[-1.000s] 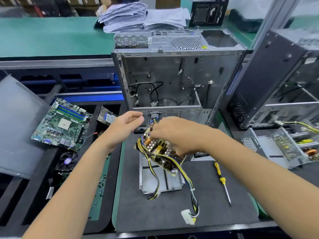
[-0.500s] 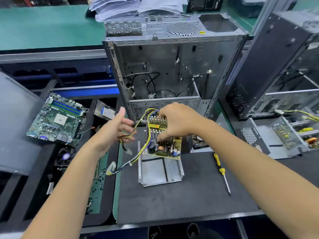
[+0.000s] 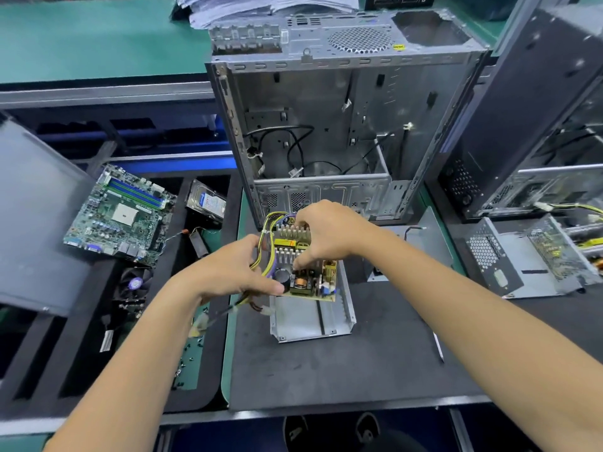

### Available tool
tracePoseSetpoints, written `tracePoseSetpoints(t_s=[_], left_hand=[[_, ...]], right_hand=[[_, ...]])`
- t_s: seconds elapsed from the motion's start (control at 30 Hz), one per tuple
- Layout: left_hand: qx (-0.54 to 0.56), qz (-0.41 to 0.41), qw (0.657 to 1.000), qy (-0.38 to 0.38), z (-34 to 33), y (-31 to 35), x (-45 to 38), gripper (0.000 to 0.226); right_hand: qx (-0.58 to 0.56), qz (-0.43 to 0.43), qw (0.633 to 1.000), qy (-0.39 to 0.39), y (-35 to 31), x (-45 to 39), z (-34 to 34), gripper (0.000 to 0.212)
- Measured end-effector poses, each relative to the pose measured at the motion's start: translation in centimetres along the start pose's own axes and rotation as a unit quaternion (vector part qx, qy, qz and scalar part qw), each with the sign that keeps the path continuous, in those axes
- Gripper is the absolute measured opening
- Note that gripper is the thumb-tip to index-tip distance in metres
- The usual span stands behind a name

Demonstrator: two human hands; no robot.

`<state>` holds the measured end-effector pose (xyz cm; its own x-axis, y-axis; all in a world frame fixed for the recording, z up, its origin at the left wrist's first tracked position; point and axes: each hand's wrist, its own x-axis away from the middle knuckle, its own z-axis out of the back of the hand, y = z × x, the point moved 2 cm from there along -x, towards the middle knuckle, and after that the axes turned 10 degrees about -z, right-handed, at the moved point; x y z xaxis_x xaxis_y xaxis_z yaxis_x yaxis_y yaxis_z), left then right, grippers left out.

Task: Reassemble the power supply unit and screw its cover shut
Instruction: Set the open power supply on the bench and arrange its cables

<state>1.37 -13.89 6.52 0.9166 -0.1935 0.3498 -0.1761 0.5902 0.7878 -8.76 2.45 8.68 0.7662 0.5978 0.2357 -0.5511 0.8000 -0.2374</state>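
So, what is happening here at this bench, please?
A person is putting a power supply back together. Both hands hold the power supply circuit board over the open metal power supply housing on the black mat. The left hand grips the board's near left edge by the yellow and black cable bundle, and the right hand grips it from above at the heatsinks. The board is not yet seated. An empty computer case stands behind; a motherboard lies on the left.
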Motion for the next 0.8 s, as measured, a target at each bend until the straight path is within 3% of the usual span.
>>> tracePoseSetpoints(t_s=[0.1, 0.3, 0.53, 0.67, 0.8], left_hand=[[-0.088, 0.015, 0.993, 0.074, 1.2, -0.4, 0.2, 0.056], [-0.151, -0.037, 0.981, 0.117, 3.9, -1.1, 0.4, 0.036], [-0.271, -0.004, 0.936, 0.224, 3.2, -4.7, -2.6, 0.008], [-0.197, 0.046, 0.958, 0.201, 1.4, -7.7, -4.6, 0.011], [-0.114, 0.054, 0.965, 0.232, 0.6, -9.8, -6.0, 0.011]], right_hand=[[0.018, 0.007, 1.000, -0.010, 0.0, 0.2, -0.4, 0.069], [0.049, 0.021, 0.998, -0.023, 0.6, 0.3, -0.7, 0.072], [0.048, 0.016, 0.998, -0.036, 0.9, 0.5, -2.0, 0.070], [0.059, 0.022, 0.997, -0.032, 0.5, 0.4, -2.8, 0.062], [0.057, 0.029, 0.998, -0.030, -0.2, 0.0, -3.1, 0.053]])
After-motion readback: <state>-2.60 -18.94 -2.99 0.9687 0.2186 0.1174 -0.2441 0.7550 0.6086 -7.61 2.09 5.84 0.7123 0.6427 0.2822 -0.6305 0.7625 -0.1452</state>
